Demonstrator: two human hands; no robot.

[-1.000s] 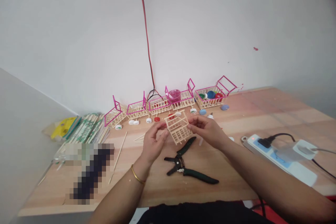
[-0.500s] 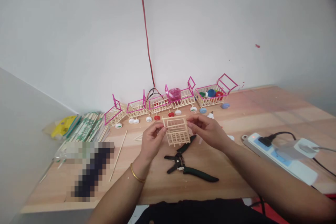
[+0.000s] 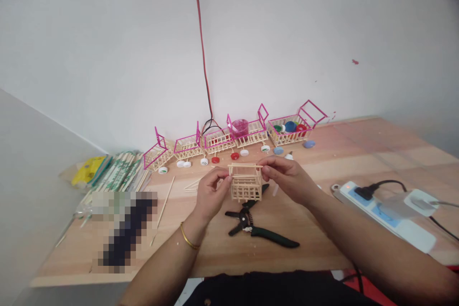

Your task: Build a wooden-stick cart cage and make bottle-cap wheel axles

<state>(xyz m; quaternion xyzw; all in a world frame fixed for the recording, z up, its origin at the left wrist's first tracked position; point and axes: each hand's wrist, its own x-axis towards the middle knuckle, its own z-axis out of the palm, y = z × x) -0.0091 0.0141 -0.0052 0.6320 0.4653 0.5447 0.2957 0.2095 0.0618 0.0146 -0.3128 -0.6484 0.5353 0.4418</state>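
Note:
A small basket frame of thin wooden sticks is held up between my two hands. My left hand pinches its left upper corner between thumb and fingers. At the other side my right hand is closed at the upper right corner, where the end of the top stick meets the fingers. Below and partly behind the frame lie pruning shears with dark handles, jaws apart, on the wooden table.
Several stick baskets with pink rims line the wall, bottle caps before them. Wrapped chopsticks and a yellow packet lie left, near a loose stick and a blurred dark object. A power strip sits right.
The stick frame has tilted and shifted slightly right, its top stick now nearly level. Both hands moved along with it; the camera view shifted a little.

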